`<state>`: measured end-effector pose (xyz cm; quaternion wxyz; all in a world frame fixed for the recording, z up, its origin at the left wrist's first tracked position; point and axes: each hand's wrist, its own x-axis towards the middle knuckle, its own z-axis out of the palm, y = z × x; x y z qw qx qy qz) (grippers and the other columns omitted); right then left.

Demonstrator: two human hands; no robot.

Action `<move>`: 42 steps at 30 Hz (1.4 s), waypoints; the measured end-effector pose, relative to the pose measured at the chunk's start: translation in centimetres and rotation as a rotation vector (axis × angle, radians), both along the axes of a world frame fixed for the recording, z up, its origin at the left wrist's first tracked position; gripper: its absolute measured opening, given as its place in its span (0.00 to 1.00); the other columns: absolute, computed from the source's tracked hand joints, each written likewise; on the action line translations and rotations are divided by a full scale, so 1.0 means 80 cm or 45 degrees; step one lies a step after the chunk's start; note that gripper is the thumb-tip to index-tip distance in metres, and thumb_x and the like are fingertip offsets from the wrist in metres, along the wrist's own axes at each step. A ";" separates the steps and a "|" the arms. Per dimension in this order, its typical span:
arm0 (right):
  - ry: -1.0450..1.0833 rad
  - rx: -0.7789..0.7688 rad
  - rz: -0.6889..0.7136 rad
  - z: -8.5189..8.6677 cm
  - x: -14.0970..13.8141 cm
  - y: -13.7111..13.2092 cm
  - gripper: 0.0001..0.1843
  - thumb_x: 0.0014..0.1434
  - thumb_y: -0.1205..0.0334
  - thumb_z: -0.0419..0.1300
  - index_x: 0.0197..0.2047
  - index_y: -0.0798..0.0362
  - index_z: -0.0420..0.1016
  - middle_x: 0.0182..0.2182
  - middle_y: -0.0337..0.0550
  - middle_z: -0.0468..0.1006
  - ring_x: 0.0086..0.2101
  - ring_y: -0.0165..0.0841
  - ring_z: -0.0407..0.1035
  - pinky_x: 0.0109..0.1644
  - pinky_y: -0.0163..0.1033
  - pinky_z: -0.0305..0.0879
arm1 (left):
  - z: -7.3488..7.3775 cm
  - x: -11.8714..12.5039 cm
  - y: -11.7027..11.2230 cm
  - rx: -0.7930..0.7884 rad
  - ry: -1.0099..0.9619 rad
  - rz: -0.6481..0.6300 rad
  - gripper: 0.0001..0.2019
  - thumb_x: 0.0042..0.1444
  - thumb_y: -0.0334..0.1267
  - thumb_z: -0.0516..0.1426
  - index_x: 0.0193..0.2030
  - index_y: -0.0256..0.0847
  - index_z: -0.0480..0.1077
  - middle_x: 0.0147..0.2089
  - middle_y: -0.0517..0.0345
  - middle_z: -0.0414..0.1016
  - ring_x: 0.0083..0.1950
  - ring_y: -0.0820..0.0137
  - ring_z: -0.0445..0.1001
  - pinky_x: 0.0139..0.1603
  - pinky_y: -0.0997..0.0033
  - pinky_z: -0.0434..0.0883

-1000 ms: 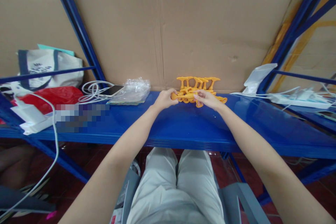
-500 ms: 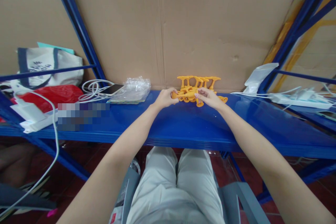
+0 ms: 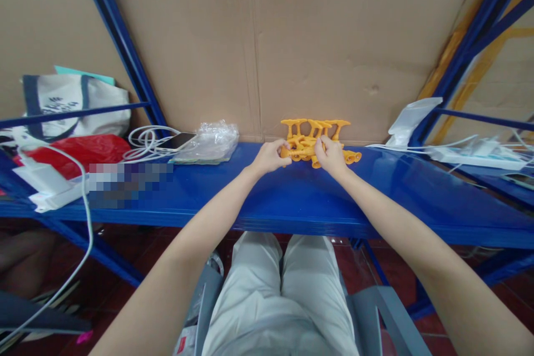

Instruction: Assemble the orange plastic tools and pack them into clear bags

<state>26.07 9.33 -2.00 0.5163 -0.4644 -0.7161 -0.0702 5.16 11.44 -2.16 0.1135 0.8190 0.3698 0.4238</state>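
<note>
A cluster of orange plastic parts (image 3: 317, 133) lies at the back of the blue metal shelf (image 3: 292, 200), against a cardboard sheet. My left hand (image 3: 269, 157) is closed on the left end of one orange part at the front of the cluster. My right hand (image 3: 331, 156) is closed on the right side of the same front part, fingers curled over it. The two hands sit close together, just above the shelf.
A crumpled clear plastic bag (image 3: 211, 143), a phone (image 3: 178, 141) and coiled white cable (image 3: 144, 142) lie left of the hands. Further left are a red bag (image 3: 79, 151) and a white tote (image 3: 73, 108). White packets and a power strip (image 3: 475, 156) sit right.
My right hand has curled tighter and moved left toward my left hand, so the two hands are closer together on the orange part.
</note>
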 end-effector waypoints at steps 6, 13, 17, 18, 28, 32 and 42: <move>0.165 -0.198 -0.047 0.004 -0.007 0.003 0.17 0.61 0.63 0.50 0.21 0.47 0.55 0.17 0.36 0.59 0.24 0.33 0.60 0.32 0.38 0.53 | 0.000 0.002 -0.006 0.268 0.172 0.192 0.13 0.45 0.34 0.64 0.40 0.40 0.72 0.30 0.62 0.76 0.31 0.72 0.72 0.34 0.75 0.65; 0.393 -0.371 0.096 0.000 -0.008 0.009 0.18 0.58 0.65 0.51 0.18 0.48 0.53 0.15 0.33 0.57 0.22 0.29 0.55 0.28 0.35 0.51 | -0.004 0.003 -0.007 0.454 0.331 0.279 0.14 0.51 0.37 0.63 0.44 0.40 0.71 0.42 0.53 0.81 0.43 0.64 0.78 0.41 0.71 0.70; 0.517 -0.474 0.124 -0.003 -0.010 0.012 0.18 0.58 0.64 0.50 0.18 0.47 0.52 0.14 0.32 0.54 0.20 0.28 0.53 0.25 0.34 0.50 | -0.005 0.005 -0.010 0.497 0.415 0.334 0.14 0.54 0.39 0.63 0.47 0.41 0.71 0.42 0.52 0.80 0.43 0.64 0.79 0.41 0.71 0.71; 0.540 -0.502 0.137 -0.004 -0.011 0.011 0.18 0.59 0.63 0.50 0.18 0.47 0.53 0.13 0.32 0.54 0.20 0.28 0.53 0.24 0.34 0.50 | -0.004 0.005 -0.011 0.498 0.435 0.350 0.14 0.55 0.39 0.62 0.47 0.40 0.71 0.42 0.51 0.80 0.43 0.64 0.79 0.41 0.71 0.71; 0.073 -0.487 0.198 -0.004 0.011 0.016 0.25 0.64 0.39 0.51 0.28 0.51 0.70 0.20 0.40 0.70 0.24 0.34 0.66 0.30 0.38 0.62 | -0.002 0.001 -0.003 0.246 0.296 0.305 0.15 0.46 0.37 0.64 0.43 0.40 0.73 0.33 0.58 0.79 0.34 0.68 0.76 0.34 0.74 0.67; -0.475 -0.072 0.128 0.000 0.023 0.013 0.24 0.62 0.43 0.59 0.51 0.54 0.76 0.45 0.54 0.80 0.45 0.46 0.72 0.49 0.48 0.64 | -0.002 -0.010 0.009 0.107 0.190 0.264 0.15 0.43 0.36 0.63 0.40 0.39 0.74 0.25 0.64 0.75 0.27 0.72 0.70 0.29 0.75 0.63; -1.066 0.098 -0.025 0.006 0.001 0.000 0.14 0.66 0.65 0.53 0.48 0.57 0.78 0.41 0.56 0.82 0.43 0.45 0.71 0.54 0.49 0.50 | 0.000 -0.006 0.004 0.006 0.153 0.239 0.14 0.43 0.33 0.62 0.39 0.37 0.75 0.25 0.63 0.76 0.27 0.72 0.71 0.30 0.75 0.64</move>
